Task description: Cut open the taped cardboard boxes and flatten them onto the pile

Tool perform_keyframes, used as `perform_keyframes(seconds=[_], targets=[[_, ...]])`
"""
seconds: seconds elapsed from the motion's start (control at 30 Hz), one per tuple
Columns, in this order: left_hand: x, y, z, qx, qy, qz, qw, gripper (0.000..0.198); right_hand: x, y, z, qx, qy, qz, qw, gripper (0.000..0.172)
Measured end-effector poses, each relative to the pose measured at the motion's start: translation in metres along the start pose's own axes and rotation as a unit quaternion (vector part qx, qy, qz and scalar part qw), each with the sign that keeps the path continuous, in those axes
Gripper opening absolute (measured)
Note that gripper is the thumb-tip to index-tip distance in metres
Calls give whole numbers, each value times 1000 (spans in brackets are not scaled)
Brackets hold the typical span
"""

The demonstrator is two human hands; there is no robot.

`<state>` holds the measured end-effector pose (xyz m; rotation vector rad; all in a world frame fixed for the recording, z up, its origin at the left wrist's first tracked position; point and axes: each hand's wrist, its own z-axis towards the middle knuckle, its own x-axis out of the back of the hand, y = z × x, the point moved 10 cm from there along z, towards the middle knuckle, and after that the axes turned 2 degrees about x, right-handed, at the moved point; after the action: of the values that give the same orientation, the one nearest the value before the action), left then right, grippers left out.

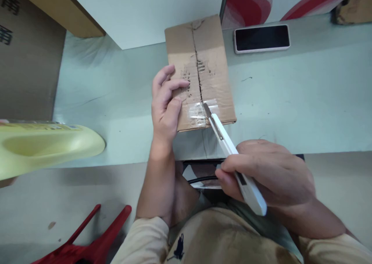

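At dial centre, box: cardboard box (215, 83), flat on the pale table (308, 101), seam (198, 73) running roughly 12 to 6.
Tape: clear strip (213, 106) over the seam at the 6 o'clock end, wrinkled.
Left hand (163, 105): 8 to 9 o'clock, grasping the box by its edge, fingers over the top face. Can't tell how firmly.
Right hand (271, 175): 5 o'clock, clenched round a white utility knife (224, 136), blade (207, 110) at the tape beside the seam.
Phone (263, 38): 2 o'clock, apart from the box.
Yellow bottle (55, 147): 8 o'clock, well apart.
Box handling: probably easy one-handed; contents hidden, so weight unknown. Walls look stiff, seam likely gives under pressure. Card should grip dry, tape slicker. Nothing visibly fragile outside.
Box hold: side walls at 9 and 3, I'd say; fingers off seam and blade line.
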<state>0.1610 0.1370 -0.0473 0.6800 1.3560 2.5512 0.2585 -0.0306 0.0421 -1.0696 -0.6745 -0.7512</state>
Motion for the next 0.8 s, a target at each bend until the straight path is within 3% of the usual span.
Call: perform_keyframes(seconds=[0.17, 0.3, 0.5, 0.8], targets=[[-3, 11, -2, 32, 33, -9, 999, 50, 4, -6, -2, 9, 53, -8, 998, 30], [-4, 10, -4, 59, 51, 4, 997, 52, -1, -9, -6, 12, 44, 16, 999, 25], [-4, 14, -3, 24, 44, 10, 999, 45, 4, -9, -4, 13, 48, 42, 998, 25], [-5, 9, -4, 29, 47, -5, 998, 49, -4, -2, -6, -3, 63, 1, 998, 23]])
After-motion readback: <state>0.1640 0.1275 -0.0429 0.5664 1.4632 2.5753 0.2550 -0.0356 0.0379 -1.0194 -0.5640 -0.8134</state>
